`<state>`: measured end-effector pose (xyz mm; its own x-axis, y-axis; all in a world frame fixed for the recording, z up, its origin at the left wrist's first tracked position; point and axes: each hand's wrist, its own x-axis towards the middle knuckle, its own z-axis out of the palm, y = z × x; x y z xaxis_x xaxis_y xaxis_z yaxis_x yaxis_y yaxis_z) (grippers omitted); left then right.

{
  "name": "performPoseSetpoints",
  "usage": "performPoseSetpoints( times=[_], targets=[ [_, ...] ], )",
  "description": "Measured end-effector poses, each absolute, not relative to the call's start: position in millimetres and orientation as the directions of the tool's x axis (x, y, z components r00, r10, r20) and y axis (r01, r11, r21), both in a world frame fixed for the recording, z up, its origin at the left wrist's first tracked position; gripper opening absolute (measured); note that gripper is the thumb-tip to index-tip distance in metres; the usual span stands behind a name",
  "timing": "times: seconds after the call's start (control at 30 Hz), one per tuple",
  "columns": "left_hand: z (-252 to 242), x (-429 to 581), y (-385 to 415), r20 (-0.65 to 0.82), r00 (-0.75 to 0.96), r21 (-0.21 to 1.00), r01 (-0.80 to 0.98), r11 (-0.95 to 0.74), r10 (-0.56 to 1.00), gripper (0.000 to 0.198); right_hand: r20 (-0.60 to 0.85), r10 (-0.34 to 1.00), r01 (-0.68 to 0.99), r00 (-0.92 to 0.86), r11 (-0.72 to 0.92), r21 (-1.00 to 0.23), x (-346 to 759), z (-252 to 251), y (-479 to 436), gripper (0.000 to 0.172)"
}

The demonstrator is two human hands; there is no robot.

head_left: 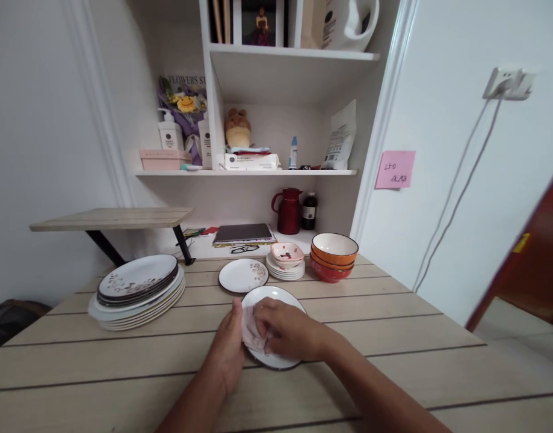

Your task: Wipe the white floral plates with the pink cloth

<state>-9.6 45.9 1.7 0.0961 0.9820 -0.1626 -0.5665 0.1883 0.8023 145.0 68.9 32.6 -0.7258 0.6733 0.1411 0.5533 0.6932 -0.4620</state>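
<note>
A white plate point(276, 293) with a dark rim sits low over the front middle of the table. My left hand point(230, 347) grips its left edge, thumb uppermost and the other fingers mostly hidden. Bunched in my right hand point(289, 328) is a pale cloth point(251, 332), pressed against the plate's upper face. Just behind lies another dark-rimmed plate point(240, 276) with a brown flower print. To its right, a small strawberry-patterned bowl point(287, 255) rests on a stack of small white plates point(285, 273).
Orange and red bowls point(333, 264) are stacked at the right rear. A pile of large plates point(138, 276) stands at left, near a raised wooden shelf point(114, 218) on black legs. Behind are a laptop point(244, 233), glasses point(245, 249) and a red jug point(289, 211).
</note>
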Motion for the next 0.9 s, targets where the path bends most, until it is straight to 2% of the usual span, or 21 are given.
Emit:
performPoseSetpoints(
  times=[0.1,0.17,0.23,0.33,0.43,0.53,0.67,0.73,0.8,0.9],
  targets=[
    [5.7,-9.1,42.5,-0.19,0.08,0.828,-0.522,0.203,0.979,0.059,0.073,0.621,0.516,-0.78,0.705,-0.487,153.6,40.2,68.0,0.017],
    [7.3,-8.2,41.4,-0.186,0.065,0.844,-0.5,0.194,0.98,0.055,0.007,0.631,0.547,-0.776,0.677,-0.493,165.9,46.2,69.5,0.017],
    [6.6,-7.5,42.2,-0.176,0.039,0.859,-0.482,0.172,0.984,0.054,-0.058,0.686,0.621,-0.725,0.615,-0.485,180.4,50.8,72.8,0.016],
    [2.3,-6.9,45.5,-0.166,-0.014,0.872,-0.469,0.141,0.986,0.052,-0.094,0.832,0.763,-0.547,0.45,-0.463,196.2,50.7,80.2,0.012],
    [-1.1,-6.7,47.0,-0.164,-0.034,0.872,-0.473,0.129,0.986,0.055,0.003,0.936,0.858,-0.351,0.323,-0.399,194.9,42.2,87.3,0.012],
    [-1.6,-6.8,45.9,-0.157,-0.012,0.86,-0.494,0.131,0.987,0.064,0.176,0.952,0.888,-0.25,0.298,-0.351,179.2,32.4,88.5,0.021],
    [-1.1,-7.0,44.7,-0.156,0.011,0.84,-0.525,0.138,0.988,0.07,0.267,0.903,0.825,-0.336,0.419,-0.379,156.6,28.6,80.7,0.034],
    [-1.3,-6.9,45.1,-0.15,0.017,0.831,-0.539,0.136,0.988,0.071,0.268,0.874,0.772,-0.405,0.484,-0.413,149.7,29.9,76.5,0.052],
    [-1.4,-6.8,45.7,-0.141,0.022,0.82,-0.558,0.129,0.99,0.073,0.313,0.846,0.751,-0.43,0.529,-0.397,146.5,30.9,74.7,0.066],
    [-0.9,-6.6,46.1,-0.134,0.022,0.802,-0.586,0.121,0.991,0.073,0.475,0.789,0.795,-0.39,0.548,-0.258,148.7,29.7,78.4,0.058]
  ],
)
